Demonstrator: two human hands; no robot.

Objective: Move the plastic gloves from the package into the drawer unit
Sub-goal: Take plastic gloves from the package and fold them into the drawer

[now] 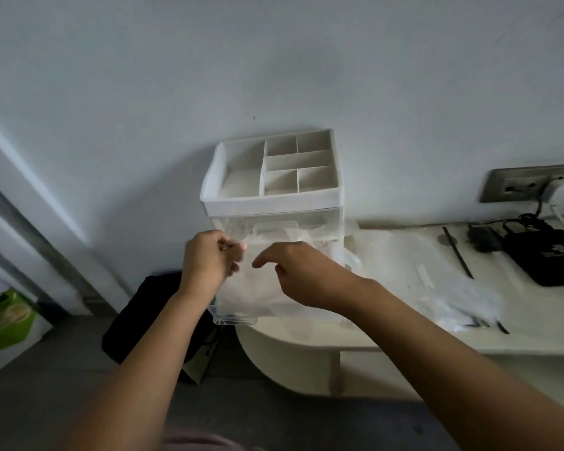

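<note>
Well, the plastic glove (pixel 260 288) weighs next to nothing: a thin, clear, floppy film that clings, slides and crumples, so I judge it wants a light pinch at an edge, not a full grasp, and then a gentle pat to make it lie flat. My left hand (pixel 205 255) does just that. Its fingers (pixel 224 244) are pressed together on a corner of the film, right in front of the drawer unit (pixel 274 198) and above the left side of the pulled-out drawer (pixel 235 319). My right hand (pixel 303 271) hovers over the same drawer with the forefinger stretched out and the rest loosely curled, gripping nothing that I can make out. I cannot tell whether it touches the film. By count: one drawer unit, one clear drawer drawn out of it, and six open compartments in its top tray. One package (pixel 453 288) lies flat on the tabletop (pixel 534 323) to the right of the drawer unit. The gloves are too clear and layered to count.
</note>
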